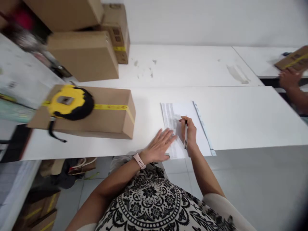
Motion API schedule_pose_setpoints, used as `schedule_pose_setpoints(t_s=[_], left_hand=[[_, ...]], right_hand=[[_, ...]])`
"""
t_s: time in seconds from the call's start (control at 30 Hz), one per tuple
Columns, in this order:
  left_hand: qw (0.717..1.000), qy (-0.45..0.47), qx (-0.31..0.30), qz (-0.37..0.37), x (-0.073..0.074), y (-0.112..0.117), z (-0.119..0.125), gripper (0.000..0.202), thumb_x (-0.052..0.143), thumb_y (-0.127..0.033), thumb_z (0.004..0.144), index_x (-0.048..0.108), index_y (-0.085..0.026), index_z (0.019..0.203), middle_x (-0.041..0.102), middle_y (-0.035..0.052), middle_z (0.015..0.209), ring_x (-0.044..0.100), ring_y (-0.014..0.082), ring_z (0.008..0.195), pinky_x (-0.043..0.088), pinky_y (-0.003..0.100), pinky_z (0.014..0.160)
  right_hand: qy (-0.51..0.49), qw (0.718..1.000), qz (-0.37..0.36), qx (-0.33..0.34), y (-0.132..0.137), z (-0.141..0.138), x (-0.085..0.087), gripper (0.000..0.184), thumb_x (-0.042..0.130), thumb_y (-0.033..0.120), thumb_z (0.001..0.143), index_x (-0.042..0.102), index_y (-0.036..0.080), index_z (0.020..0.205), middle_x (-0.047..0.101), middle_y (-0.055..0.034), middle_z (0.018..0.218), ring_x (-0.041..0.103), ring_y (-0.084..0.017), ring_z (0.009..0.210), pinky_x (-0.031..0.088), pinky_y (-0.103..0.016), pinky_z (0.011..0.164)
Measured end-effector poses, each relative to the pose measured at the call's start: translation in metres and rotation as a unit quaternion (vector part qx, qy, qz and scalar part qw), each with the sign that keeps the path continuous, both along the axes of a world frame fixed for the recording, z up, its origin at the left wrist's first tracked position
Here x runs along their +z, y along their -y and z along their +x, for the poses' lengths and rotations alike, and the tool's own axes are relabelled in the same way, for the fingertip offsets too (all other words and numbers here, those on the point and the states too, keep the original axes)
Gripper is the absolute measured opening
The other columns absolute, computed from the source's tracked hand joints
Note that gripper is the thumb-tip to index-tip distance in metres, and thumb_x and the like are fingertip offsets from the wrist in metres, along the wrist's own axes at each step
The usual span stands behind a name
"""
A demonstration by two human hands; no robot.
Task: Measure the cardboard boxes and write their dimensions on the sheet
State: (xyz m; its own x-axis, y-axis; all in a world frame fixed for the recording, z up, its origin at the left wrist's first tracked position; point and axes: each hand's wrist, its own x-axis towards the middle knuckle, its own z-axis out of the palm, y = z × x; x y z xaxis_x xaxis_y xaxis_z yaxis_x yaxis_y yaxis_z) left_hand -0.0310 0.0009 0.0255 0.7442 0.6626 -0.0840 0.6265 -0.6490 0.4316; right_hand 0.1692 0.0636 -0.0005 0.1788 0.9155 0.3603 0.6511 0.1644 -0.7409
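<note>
My right hand (189,131) is closed round a pen (185,136), its tip end over a printed sheet of paper (199,141). Rows of small print run down the left part of the sheet, too blurred to read. My left hand (161,146) lies flat with fingers spread across the paper's lower left edge and the table. To the left is a taped cardboard box (109,123). On top of that box sits a yellow and black tape measure (71,102) with a black strap hanging down.
More cardboard boxes (84,57) are stacked at the back left of the white table (245,118). At the far right, another person's hand (290,78) touches a taped box (295,59). Several items lie on the floor below left.
</note>
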Motion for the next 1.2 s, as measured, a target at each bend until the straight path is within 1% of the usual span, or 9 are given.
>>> schedule_pose_setpoints(t_s=[0.1,0.2,0.33,0.4,0.5,0.67,0.93,1.07,1.2], left_hand=[[0.990,0.135,0.002,0.043,0.032,0.014,-0.022,0.085,0.075,-0.044,0.085,0.041,-0.009,0.154,0.039,0.0226,0.166,0.025,0.0341,0.160,0.031,0.048,0.129],[0.937,0.272,0.056,0.211,0.088,0.026,-0.066,0.056,0.064,-0.036,0.095,0.049,-0.016,0.145,0.060,0.0166,0.149,0.040,0.0262,0.154,0.044,0.045,0.121],[0.807,0.224,0.298,0.458,0.154,0.019,-0.149,0.048,0.072,-0.025,0.091,0.057,-0.024,0.136,0.066,0.0114,0.137,0.054,0.0297,0.141,0.043,0.054,0.118],[0.762,0.173,0.421,0.460,0.166,0.006,-0.187,0.062,0.080,-0.037,0.084,0.056,-0.018,0.137,0.061,0.0195,0.143,0.050,0.0379,0.142,0.039,0.060,0.119],[0.760,0.125,0.542,0.337,0.165,-0.014,-0.223,0.089,0.087,-0.054,0.071,0.051,-0.015,0.143,0.056,0.0254,0.147,0.048,0.0467,0.142,0.037,0.065,0.117],[0.757,0.253,0.557,0.229,0.147,-0.026,-0.239,0.080,0.089,-0.052,0.065,0.056,-0.025,0.133,0.070,0.0116,0.125,0.067,0.0350,0.117,0.051,0.052,0.105],[0.566,0.578,0.500,0.309,0.115,0.006,-0.305,0.095,0.079,-0.071,0.061,0.051,-0.025,0.139,0.062,0.0104,0.139,0.057,0.0316,0.134,0.041,0.045,0.114],[0.558,0.625,0.496,0.227,0.102,0.029,-0.315,0.078,0.058,-0.083,0.071,0.064,-0.028,0.126,0.066,0.0091,0.135,0.061,0.0346,0.127,0.052,0.048,0.098],[0.513,0.708,0.465,0.140,0.113,0.046,-0.301,0.069,0.060,-0.085,0.069,0.071,-0.034,0.114,0.072,0.0023,0.127,0.064,0.0306,0.118,0.056,0.041,0.086]], right_hand=[[0.167,0.982,0.011,0.084,-0.002,0.000,-0.009,0.039,0.039,0.017,0.098,0.066,0.020,0.127,0.075,-0.0145,0.113,0.063,-0.030,0.106,0.050,-0.046,0.091],[0.240,0.968,0.022,0.069,-0.007,0.000,-0.020,0.053,0.038,0.009,0.095,0.060,0.019,0.142,0.075,-0.0155,0.122,0.065,-0.032,0.110,0.051,-0.049,0.092],[0.219,0.976,0.017,0.006,-0.008,-0.004,-0.019,0.053,0.042,0.017,0.098,0.052,0.015,0.150,0.077,-0.0163,0.115,0.068,-0.034,0.103,0.054,-0.049,0.083],[0.190,0.981,0.033,-0.013,-0.004,-0.012,-0.007,0.053,0.046,0.025,0.100,0.050,0.016,0.151,0.076,-0.0167,0.119,0.067,-0.035,0.103,0.055,-0.050,0.080],[0.128,0.987,0.091,-0.011,0.008,-0.039,0.020,0.051,0.051,0.033,0.101,0.052,0.019,0.149,0.075,-0.0162,0.122,0.068,-0.035,0.106,0.056,-0.050,0.082],[0.003,0.989,0.118,0.087,0.038,-0.107,0.053,0.040,0.053,0.038,0.102,0.061,0.022,0.138,0.076,-0.0149,0.118,0.071,-0.030,0.103,0.060,-0.049,0.086],[-0.122,0.966,-0.089,0.209,0.079,-0.164,0.028,0.053,0.048,0.054,0.103,0.055,0.028,0.148,0.065,-0.0153,0.143,0.068,-0.034,0.119,0.063,-0.050,0.084],[-0.154,0.945,-0.087,0.274,0.074,-0.178,0.022,0.063,0.055,0.057,0.099,0.045,0.034,0.156,0.053,-0.0130,0.155,0.054,-0.034,0.140,0.053,-0.057,0.108],[-0.174,0.942,-0.059,0.280,0.066,-0.185,0.051,0.067,0.058,0.056,0.096,0.046,0.031,0.157,0.064,-0.0140,0.122,0.066,-0.030,0.106,0.061,-0.049,0.087]])
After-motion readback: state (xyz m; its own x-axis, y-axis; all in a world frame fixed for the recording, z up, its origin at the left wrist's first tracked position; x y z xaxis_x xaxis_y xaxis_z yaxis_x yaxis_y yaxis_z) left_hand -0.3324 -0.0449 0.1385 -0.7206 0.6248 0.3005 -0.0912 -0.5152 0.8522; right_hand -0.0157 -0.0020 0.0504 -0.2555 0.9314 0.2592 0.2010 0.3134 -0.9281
